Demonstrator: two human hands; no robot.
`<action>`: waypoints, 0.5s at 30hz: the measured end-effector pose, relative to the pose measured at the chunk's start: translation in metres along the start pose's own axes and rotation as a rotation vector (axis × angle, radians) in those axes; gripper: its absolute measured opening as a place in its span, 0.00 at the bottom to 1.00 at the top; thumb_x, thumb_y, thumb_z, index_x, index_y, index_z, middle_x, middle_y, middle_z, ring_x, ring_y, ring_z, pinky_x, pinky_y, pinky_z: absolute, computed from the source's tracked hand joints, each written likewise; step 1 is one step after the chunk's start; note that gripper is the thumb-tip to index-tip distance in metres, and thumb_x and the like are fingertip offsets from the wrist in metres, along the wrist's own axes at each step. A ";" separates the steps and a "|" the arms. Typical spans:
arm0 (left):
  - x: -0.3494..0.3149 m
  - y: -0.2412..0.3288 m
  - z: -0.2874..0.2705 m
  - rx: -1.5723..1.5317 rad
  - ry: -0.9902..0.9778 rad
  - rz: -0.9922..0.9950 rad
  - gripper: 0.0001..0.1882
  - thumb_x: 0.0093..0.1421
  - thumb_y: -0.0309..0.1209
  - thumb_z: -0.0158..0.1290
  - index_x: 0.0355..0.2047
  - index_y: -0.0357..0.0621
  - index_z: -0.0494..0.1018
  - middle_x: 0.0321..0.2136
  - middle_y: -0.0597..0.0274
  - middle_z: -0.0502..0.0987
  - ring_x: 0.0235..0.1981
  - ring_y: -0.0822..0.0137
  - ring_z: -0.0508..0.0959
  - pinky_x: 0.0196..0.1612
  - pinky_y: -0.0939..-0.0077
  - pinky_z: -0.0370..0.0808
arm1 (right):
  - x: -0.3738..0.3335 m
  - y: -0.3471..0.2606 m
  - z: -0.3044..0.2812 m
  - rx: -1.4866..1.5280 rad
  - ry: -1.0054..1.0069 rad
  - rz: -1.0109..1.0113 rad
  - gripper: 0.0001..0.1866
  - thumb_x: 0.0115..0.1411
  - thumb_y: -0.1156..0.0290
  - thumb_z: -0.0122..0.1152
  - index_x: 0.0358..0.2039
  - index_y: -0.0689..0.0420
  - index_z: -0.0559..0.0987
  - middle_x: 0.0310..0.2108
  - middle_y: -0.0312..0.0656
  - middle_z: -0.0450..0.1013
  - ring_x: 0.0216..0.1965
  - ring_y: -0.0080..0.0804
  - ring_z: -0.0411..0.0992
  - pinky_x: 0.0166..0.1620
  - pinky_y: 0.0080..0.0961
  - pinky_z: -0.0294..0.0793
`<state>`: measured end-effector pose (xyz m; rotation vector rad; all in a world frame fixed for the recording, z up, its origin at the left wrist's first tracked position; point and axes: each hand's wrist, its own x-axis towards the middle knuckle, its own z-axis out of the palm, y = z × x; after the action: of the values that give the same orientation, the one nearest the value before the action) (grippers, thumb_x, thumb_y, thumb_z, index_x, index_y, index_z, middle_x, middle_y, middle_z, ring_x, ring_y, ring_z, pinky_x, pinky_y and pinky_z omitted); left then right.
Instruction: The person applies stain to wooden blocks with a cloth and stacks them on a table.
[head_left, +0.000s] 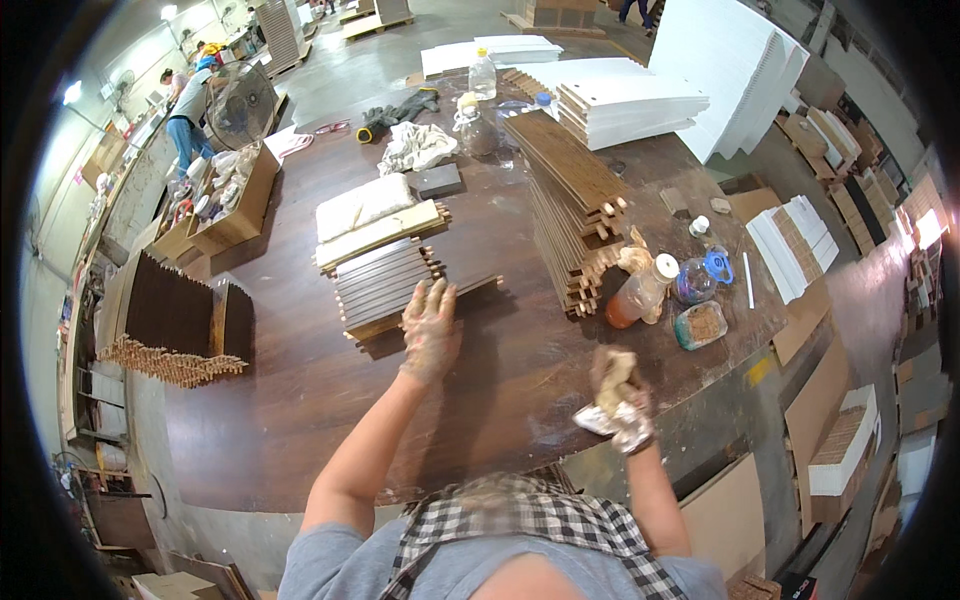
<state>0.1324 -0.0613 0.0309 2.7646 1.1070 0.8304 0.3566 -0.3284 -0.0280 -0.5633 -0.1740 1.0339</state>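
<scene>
The open left hand (430, 330) is at brown wooden slats (380, 285), the right hand (640, 400) clutches tan cloth (618, 376) by the bench's (270, 430) near edge: likely wiping, next needing steadiness.

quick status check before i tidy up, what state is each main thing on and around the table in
Left hand, open, at the dark strips
Dark strips, side by side
Right hand, closed on the rag
Rag, bunched up
Amber-liquid bottle, part full, capped
Dark boards, stacked
White cloth, crumpled
Cardboard box, open, filled
Fan, cannot tell if spinning
</scene>
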 end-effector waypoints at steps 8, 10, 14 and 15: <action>0.026 0.003 -0.014 -0.243 -0.507 -0.029 0.23 0.55 0.27 0.54 0.53 0.42 0.71 0.38 0.56 0.74 0.44 0.54 0.75 0.48 0.55 0.71 | -0.023 0.048 0.038 0.091 0.139 0.110 0.20 0.58 0.83 0.55 0.53 0.65 0.73 0.45 0.45 0.75 0.38 0.29 0.74 0.41 0.26 0.79; 0.000 -0.007 -0.016 -0.974 -0.514 -0.264 0.19 0.59 0.31 0.54 0.52 0.47 0.72 0.38 0.58 0.76 0.37 0.58 0.79 0.41 0.62 0.78 | -0.026 0.034 0.057 0.093 0.196 0.061 0.20 0.59 0.85 0.50 0.53 0.70 0.71 0.37 0.45 0.76 0.26 0.21 0.72 0.30 0.20 0.77; -0.044 0.010 -0.052 -2.275 -0.484 -0.797 0.20 0.65 0.37 0.52 0.55 0.45 0.69 0.45 0.58 0.78 0.33 0.61 0.82 0.38 0.68 0.82 | -0.027 0.022 0.117 -0.209 0.165 0.021 0.24 0.55 0.90 0.50 0.54 0.70 0.70 0.36 0.43 0.76 0.24 0.14 0.70 0.27 0.14 0.73; -0.059 0.004 -0.039 -2.334 -0.531 -0.791 0.27 0.67 0.47 0.48 0.61 0.46 0.62 0.52 0.56 0.73 0.46 0.63 0.77 0.46 0.66 0.80 | -0.028 0.026 0.128 -0.326 0.147 0.002 0.25 0.54 0.91 0.52 0.55 0.68 0.71 0.39 0.42 0.76 0.28 0.16 0.73 0.29 0.14 0.74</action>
<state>0.0805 -0.1086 0.0380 0.4032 0.2744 0.4292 0.2723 -0.2960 0.0701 -0.9317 -0.2137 0.9679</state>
